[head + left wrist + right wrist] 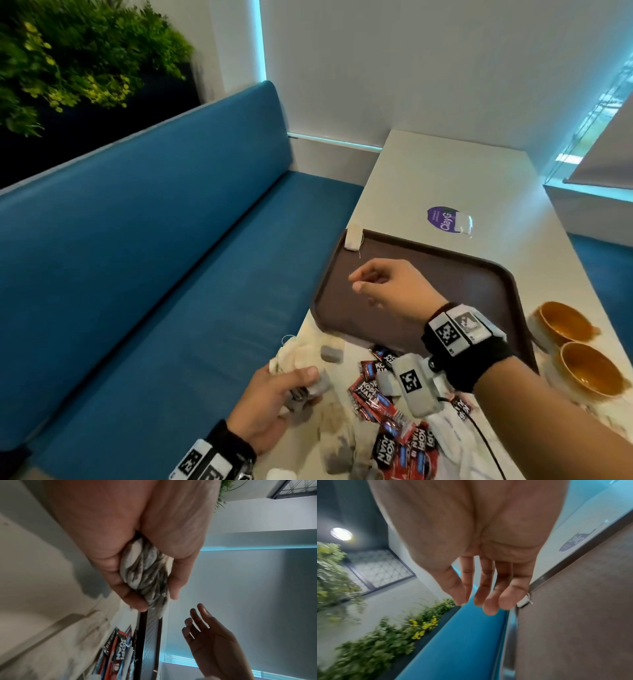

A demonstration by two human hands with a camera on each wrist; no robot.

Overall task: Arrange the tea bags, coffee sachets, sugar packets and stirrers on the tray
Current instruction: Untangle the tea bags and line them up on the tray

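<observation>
A brown tray [452,274] lies on the white table, with one tea bag [354,237] leaning on its far-left corner. My right hand [359,284] hovers over the tray's left part with its fingers loosely extended and nothing in them; the right wrist view shows the empty fingers [488,607] short of that tea bag [524,599]. My left hand [298,387] grips a bundle of grey tea bags [147,577] at the table's near-left edge. Red coffee sachets [376,401] lie heaped in front of the tray. No stirrers or sugar packets can be made out.
Loose tea bags [331,353] and crumpled white paper lie near the left hand. Two brown bowls [592,370] stand right of the tray. A purple sticker [443,219] sits beyond it. A blue bench [171,257] runs along the table's left side.
</observation>
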